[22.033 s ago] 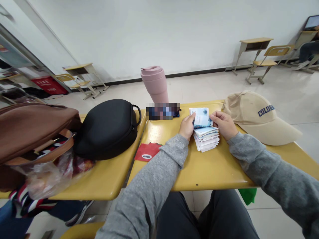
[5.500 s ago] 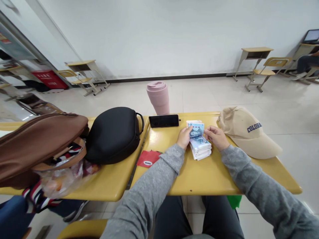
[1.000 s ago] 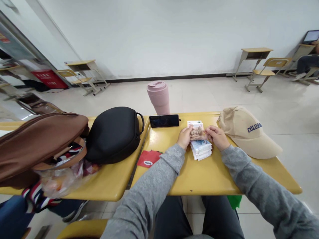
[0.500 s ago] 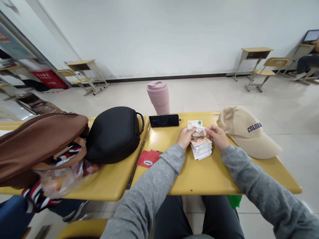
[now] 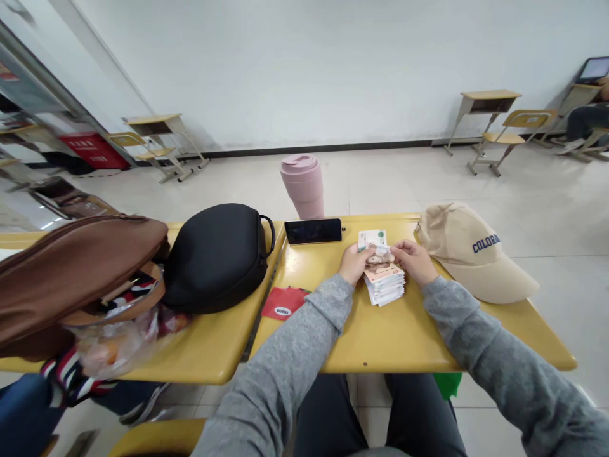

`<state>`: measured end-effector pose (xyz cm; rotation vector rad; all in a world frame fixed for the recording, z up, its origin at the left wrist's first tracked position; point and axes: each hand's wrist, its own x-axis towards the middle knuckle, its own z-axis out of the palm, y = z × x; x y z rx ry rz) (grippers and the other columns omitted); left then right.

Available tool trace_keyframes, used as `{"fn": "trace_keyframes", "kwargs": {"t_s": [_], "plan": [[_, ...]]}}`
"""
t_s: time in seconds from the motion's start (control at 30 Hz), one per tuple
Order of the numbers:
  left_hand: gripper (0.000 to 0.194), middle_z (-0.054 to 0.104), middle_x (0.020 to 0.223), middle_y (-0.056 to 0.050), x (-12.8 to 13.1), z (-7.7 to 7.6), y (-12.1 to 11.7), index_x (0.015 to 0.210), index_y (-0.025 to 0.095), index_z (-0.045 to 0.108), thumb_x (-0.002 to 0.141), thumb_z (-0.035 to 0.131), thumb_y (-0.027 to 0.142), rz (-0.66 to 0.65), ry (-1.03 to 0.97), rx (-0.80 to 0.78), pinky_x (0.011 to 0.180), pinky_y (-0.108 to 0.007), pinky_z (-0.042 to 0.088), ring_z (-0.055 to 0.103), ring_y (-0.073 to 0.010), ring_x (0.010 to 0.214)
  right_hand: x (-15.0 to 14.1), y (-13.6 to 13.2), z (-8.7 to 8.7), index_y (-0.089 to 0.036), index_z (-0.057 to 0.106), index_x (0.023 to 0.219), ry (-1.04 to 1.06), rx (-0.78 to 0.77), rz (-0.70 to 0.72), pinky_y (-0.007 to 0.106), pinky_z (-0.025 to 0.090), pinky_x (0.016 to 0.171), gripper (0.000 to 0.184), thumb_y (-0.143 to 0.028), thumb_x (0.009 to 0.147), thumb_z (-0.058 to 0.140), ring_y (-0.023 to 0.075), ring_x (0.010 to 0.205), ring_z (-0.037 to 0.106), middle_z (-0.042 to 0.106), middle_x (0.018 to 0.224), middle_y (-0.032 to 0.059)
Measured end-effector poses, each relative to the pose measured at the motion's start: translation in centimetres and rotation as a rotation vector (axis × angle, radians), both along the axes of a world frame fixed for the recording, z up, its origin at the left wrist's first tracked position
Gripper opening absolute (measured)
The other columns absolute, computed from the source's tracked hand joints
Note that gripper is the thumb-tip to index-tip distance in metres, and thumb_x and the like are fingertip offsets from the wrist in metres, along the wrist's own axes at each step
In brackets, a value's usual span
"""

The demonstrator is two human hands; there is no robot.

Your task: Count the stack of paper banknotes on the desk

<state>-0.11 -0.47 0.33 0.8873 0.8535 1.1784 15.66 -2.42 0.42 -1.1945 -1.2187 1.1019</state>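
A thick stack of banknotes [image 5: 384, 285] lies on the yellow desk [image 5: 380, 346], with white edges towards me and an orange-brown face on top. A green-marked banknote [image 5: 372, 237] sticks out at its far end. My left hand [image 5: 356, 261] is closed at the left side of the notes, thumb pressing on top. On the other side, my right hand [image 5: 415, 261] pinches the end of a white paper strip [image 5: 382, 250] that crosses the notes between both thumbs. Whether the strip goes right round the stack is hidden.
Beyond my hands are a black phone [image 5: 313, 231] and a pink tumbler [image 5: 303, 184]. A beige cap [image 5: 476, 254] sits at right. Left are a red packet [image 5: 284, 303], a black case [image 5: 219, 257], a brown bag [image 5: 90, 266] and a plastic bag of fruit [image 5: 114, 346].
The white strip between my thumbs has shifted slightly down and left, and my right fingers have moved a little with it. My left hand has barely moved.
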Motion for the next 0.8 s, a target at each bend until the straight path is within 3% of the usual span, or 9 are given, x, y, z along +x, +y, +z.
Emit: {"fn": "trace_keyframes", "kwargs": {"t_s": [0.4, 0.8], "plan": [[0.027, 0.068, 0.07, -0.005, 0.0, 1.0, -0.5, 0.072, 0.013, 0.064, 0.061, 0.071, 0.038, 0.025, -0.072, -0.012, 0.07, -0.031, 0.048, 0.063, -0.0168, 0.065, 0.2, 0.4, -0.7, -0.018, 0.055, 0.067, 0.045, 0.035, 0.036, 0.022, 0.029, 0.045, 0.027, -0.043, 0.068, 0.068, 0.0087, 0.047, 0.043, 0.054, 0.053, -0.0033], [0.032, 0.069, 0.071, -0.004, 0.0, 0.9, -0.3, 0.067, 0.015, 0.066, 0.062, 0.07, 0.045, 0.131, -0.047, 0.007, 0.07, -0.029, 0.046, 0.062, -0.0171, 0.069, 0.0, -0.2, 0.2, -0.019, 0.054, 0.066, 0.055, 0.041, 0.046, 0.024, 0.018, 0.04, 0.029, -0.045, 0.068, 0.067, 0.0061, 0.04, 0.029, 0.045, 0.048, -0.0057]]}}
